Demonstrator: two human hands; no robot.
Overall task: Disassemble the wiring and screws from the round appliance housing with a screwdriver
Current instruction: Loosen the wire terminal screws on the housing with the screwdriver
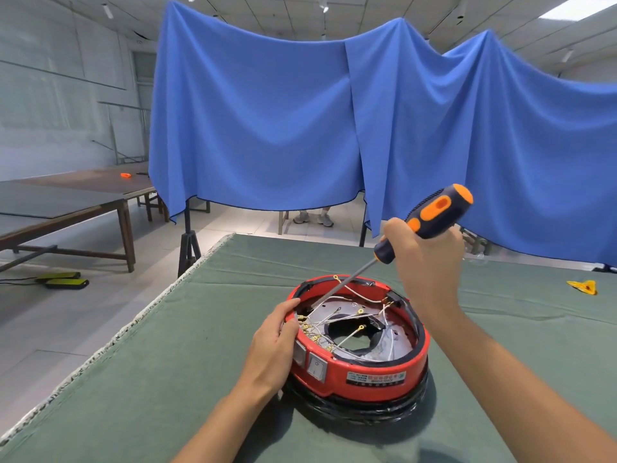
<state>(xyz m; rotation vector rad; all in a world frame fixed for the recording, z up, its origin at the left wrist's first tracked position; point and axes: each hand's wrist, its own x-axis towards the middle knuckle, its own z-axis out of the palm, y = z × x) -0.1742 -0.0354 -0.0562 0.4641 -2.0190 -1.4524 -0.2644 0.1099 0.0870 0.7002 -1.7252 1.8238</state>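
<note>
Housing (359, 369), round and red, sits on the near desk (207, 329), left hand (273, 345) gripping its rim. Right hand (424, 259) grips the screwdriver (430, 218). Many wires (340, 319) look loose; some stay joined.
</note>
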